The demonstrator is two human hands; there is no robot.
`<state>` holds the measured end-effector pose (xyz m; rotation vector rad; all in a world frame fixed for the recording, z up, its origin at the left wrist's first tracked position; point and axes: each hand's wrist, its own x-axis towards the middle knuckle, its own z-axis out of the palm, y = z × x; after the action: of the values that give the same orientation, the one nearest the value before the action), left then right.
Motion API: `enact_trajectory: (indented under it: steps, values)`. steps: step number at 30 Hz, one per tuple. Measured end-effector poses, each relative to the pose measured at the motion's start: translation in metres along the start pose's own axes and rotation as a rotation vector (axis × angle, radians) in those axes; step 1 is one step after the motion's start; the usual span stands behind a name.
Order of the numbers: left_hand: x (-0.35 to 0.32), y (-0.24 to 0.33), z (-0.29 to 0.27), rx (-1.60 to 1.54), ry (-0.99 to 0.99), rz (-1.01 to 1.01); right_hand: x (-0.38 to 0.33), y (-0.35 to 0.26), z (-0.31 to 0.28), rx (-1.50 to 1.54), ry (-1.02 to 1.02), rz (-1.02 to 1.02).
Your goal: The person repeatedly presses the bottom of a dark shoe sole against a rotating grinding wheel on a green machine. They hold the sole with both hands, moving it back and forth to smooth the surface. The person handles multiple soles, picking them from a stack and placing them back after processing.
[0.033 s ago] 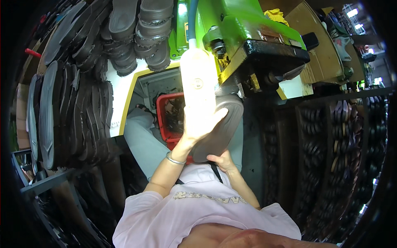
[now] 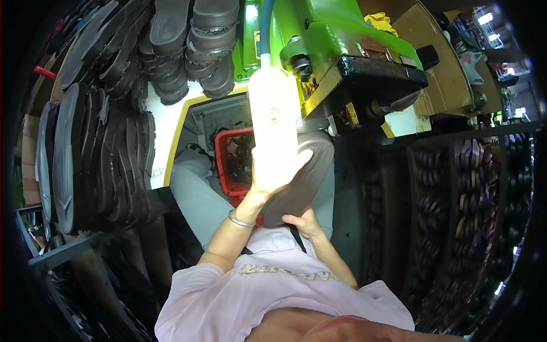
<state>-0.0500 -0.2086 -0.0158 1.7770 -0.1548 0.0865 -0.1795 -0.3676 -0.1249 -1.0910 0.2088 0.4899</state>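
Note:
A dark brown shoe sole (image 2: 299,188) is held at a slant between my two hands, its far end up against the underside of the green machine (image 2: 353,34). My left hand (image 2: 274,171) grips its left edge, thumb laid over the face; glare from the lamp hides the fingers. At the near end, my right hand (image 2: 309,224) pinches the sole with the thumb on top, the other fingers partly behind it. The bright white lamp (image 2: 273,108) hangs just above my left hand and covers part of the view.
Stacks of rough-edged dark soles (image 2: 105,165) crowd the left side, with more soles (image 2: 211,34) beyond. Below the machine stands a red bin (image 2: 221,165) with dark scraps. A cardboard box (image 2: 450,68) sits at far right, above racks of soles (image 2: 433,194).
The near end of the sole has shifted very slightly to the left and down, with my right hand following. My left hand stays nearly in place.

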Motion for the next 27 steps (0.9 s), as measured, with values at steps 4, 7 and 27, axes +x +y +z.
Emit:
enact_trajectory:
  steps: [4, 7, 27]
  values:
    - [-0.014, -0.009, -0.004, -0.120, 0.128, 0.042, -0.009, 0.003, -0.011, -0.065, 0.000, 0.063]
    - [-0.020, -0.014, -0.001, -0.259, 0.301, 0.162, -0.020, -0.005, -0.032, -0.035, 0.065, 0.022]
    - [-0.022, -0.010, -0.014, -0.369, 0.164, 0.054, 0.041, -0.198, -0.096, -0.073, 0.400, -0.668]
